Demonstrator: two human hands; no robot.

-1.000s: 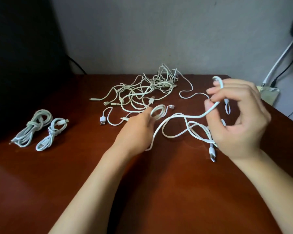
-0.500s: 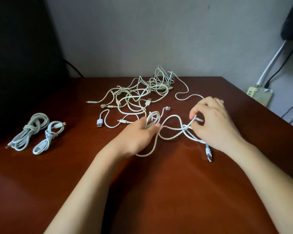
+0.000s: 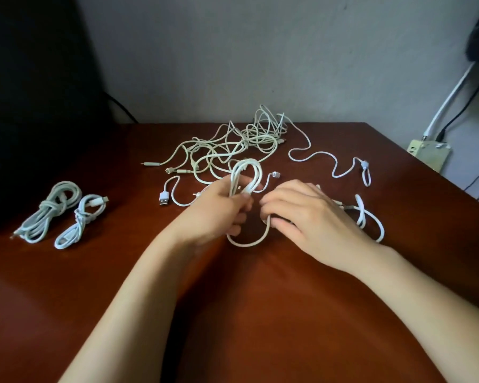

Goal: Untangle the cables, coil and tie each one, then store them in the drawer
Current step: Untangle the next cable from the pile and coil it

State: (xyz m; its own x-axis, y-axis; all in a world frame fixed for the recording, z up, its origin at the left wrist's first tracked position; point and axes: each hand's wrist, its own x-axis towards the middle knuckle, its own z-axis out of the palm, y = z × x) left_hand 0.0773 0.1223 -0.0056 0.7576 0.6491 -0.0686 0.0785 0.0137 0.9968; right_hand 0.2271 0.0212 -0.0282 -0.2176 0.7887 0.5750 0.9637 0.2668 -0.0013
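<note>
Mid-coiling, by the look of it. Just in front of the tangle, left hand with fingers and thumb clamped round the base of a coil, held upright to stop finished turns springing apart. Close beside it, near-right of the tangle, right hand with fingers curled down and thumb pinching the white cable, probably feeding slack for the next turn. Rest of that cable trailing on the table to the right of the tangle, free to be drawn in. Well left of the tangle, tied bundles parked clear of the work, presumably awaiting the drawer, nowhere in view.
</note>
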